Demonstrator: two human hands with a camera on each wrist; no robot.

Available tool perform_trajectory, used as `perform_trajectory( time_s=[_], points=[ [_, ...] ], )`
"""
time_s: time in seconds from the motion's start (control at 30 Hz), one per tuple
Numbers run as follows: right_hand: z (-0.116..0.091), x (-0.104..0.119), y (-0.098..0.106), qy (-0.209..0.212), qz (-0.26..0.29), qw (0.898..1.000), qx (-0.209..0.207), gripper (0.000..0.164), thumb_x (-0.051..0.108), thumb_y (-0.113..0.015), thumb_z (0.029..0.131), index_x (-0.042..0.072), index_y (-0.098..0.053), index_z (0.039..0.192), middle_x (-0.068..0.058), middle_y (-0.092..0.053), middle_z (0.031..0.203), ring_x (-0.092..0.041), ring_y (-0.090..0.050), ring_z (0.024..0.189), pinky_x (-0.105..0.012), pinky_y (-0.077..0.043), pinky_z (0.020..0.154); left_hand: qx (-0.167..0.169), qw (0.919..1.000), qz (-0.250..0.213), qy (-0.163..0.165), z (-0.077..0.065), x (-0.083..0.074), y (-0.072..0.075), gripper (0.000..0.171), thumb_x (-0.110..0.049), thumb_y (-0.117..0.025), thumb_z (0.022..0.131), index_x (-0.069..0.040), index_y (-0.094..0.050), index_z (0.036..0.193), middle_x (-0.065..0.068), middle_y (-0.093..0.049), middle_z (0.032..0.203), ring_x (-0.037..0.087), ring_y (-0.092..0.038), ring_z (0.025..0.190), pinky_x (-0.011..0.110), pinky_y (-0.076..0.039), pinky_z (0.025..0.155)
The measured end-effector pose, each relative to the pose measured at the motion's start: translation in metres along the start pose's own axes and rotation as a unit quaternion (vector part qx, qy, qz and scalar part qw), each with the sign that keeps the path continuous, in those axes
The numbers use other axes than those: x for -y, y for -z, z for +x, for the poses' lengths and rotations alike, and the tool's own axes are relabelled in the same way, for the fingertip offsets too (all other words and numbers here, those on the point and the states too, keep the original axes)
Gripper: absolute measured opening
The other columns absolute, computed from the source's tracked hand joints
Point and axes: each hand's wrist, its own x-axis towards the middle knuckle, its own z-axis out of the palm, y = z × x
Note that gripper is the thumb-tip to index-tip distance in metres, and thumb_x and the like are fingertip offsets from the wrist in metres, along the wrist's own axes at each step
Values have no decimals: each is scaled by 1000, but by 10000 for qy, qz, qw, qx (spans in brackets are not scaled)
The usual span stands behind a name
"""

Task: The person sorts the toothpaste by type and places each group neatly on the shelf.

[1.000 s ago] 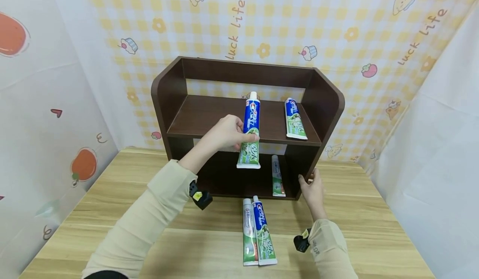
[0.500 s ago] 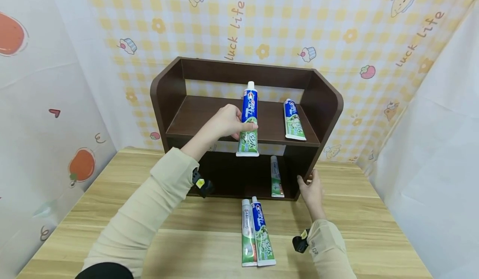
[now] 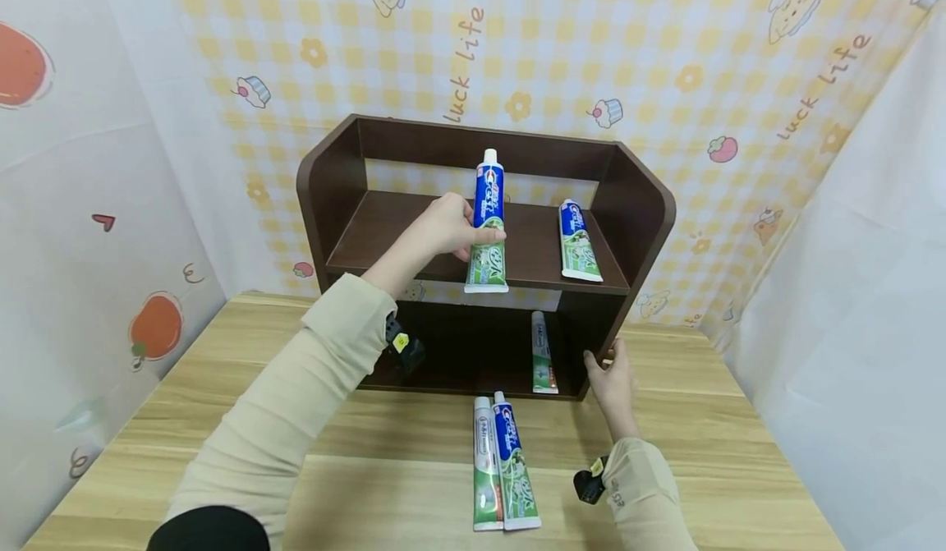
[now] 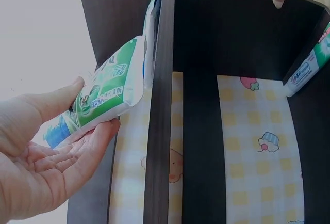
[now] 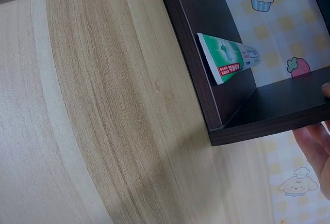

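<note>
My left hand [image 3: 447, 224] holds a blue and green toothpaste tube [image 3: 488, 206] between thumb and fingers, cap end up, in front of the upper board of a dark brown shelf [image 3: 380, 222]. In the left wrist view the tube's flat green end [image 4: 116, 77] points toward the upper compartment. A like tube [image 3: 579, 241] lies on the upper board at the right. One white and green toothpaste tube [image 3: 543, 354] rests on the lower board, near the right wall. My right hand [image 3: 615, 383] grips the shelf's right side panel low down, thumb inside and fingers outside.
On the wooden table [image 3: 384, 485], before the shelf, a white and green tube [image 3: 486, 473] and a blue and green tube [image 3: 517, 469] lie side by side. A yellow checked cloth [image 3: 547, 58] hangs behind the shelf, with white cloth at both sides.
My left hand has raised the held toothpaste tube, bringing it up before the upper board. The right hand keeps its grip on the side panel. The view has shifted slightly.
</note>
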Motion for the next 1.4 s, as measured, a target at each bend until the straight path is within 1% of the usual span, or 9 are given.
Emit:
perform_trajectory(
  time_s=[0.23,0.6,0.73,0.87,1.0,1.1,1.23,1.4],
  points=[
    [0,0,-1,42,-10,10000,-89,22,17,-57,86,4,-44,98,-21,-59,106,-37,-63,95,-44,-40,79,-79,9999,-114,-24,8,-2,3,46,-34,-68,81,0,-51,107,13,-63,96,23,-67,72,26,-57,62],
    [1,2,-3,95,2,9999,-143,21,17,-58,87,4,-44,98,-22,-60,105,-37,-64,93,-47,-37,81,-175,9996,-123,171,18,-1,6,45,-34,-65,83,1,-51,108,14,-63,100,25,-67,80,27,-57,68],
    [1,3,-3,131,5,9998,-117,22,16,-57,87,4,-44,99,-23,-59,105,-37,-63,94,-46,-40,79,-200,9994,-153,233,21,-1,6,45,-34,-66,83,1,-49,107,14,-62,100,26,-67,82,27,-57,69],
    [0,1,-4,90,-5,9999,-100,22,17,-58,87,4,-44,99,-22,-59,105,-37,-64,94,-45,-42,77,-159,9995,-157,230,25,-1,5,44,-33,-66,83,1,-49,106,13,-62,99,25,-66,79,27,-57,68],
    [-1,0,-4,81,-16,9999,-107,22,17,-58,87,5,-44,99,-22,-59,105,-36,-64,93,-43,-43,77,-107,9998,-25,194,29,0,3,44,-33,-66,83,1,-51,106,13,-62,98,21,-64,72,26,-57,66],
    [-2,0,-4,122,-7,9999,-113,22,16,-58,87,4,-44,99,-23,-59,104,-37,-64,93,-43,-46,76,-76,9997,62,234,31,1,1,45,-34,-65,83,1,-51,108,13,-62,99,20,-62,71,25,-56,64],
    [-3,-1,-3,163,35,9998,-76,20,14,-57,87,4,-44,98,-24,-58,103,-38,-63,93,-43,-49,73,-50,9994,53,327,35,4,-3,46,-34,-65,84,0,-50,112,13,-62,100,20,-63,73,25,-56,64],
    [-2,-1,-2,201,-3,9997,-117,20,13,-57,87,3,-44,99,-25,-58,103,-38,-63,92,-44,-49,73,25,9991,-224,347,39,8,-4,47,-32,-65,84,2,-49,114,14,-62,103,24,-66,81,27,-57,68]
  ],
)
